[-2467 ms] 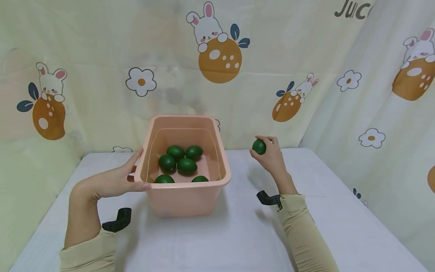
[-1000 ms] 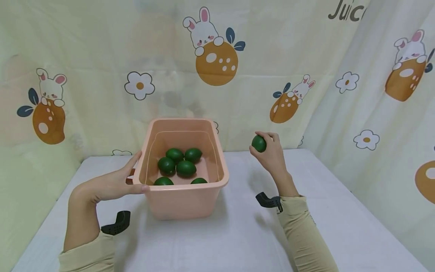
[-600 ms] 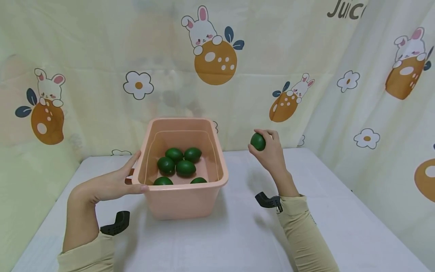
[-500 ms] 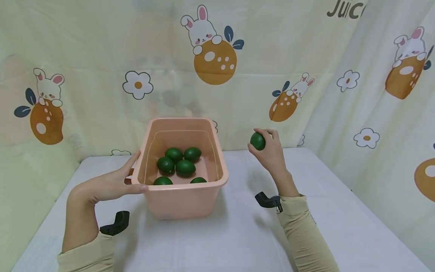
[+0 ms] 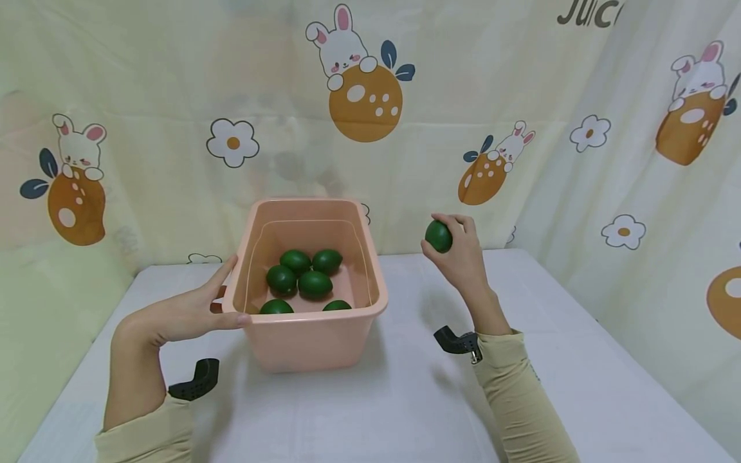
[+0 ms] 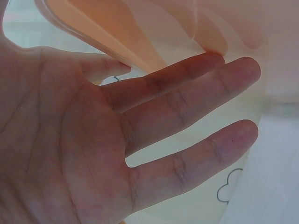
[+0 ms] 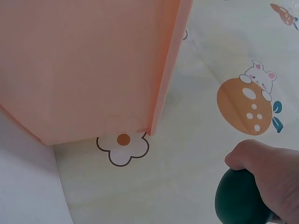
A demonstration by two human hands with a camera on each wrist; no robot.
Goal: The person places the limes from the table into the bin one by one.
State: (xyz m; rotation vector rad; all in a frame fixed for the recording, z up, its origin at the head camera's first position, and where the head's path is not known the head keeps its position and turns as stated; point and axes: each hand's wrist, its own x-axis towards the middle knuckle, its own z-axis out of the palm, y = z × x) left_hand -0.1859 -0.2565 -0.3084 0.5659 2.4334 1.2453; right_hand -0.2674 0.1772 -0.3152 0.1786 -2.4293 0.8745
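In the head view, a pink plastic bin stands on the table with several green limes lying on its floor. My left hand rests against the bin's left side, thumb at the front corner of the rim. The left wrist view shows its fingers straight, next to the bin's wall. Right of the bin, my right hand holds one lime up above the table, pinched between thumb and fingers. That lime also appears in the right wrist view, partly covered by the hand.
A white cloth covers the table. Behind it hangs a pale curtain printed with rabbits and flowers, close to the bin's far side. Black wrist cameras sit at both cuffs.
My right hand has risen slightly with the lime still pinched in it. The left hand stays at the bin, and the limes inside lie as before. The head view has shifted a little.
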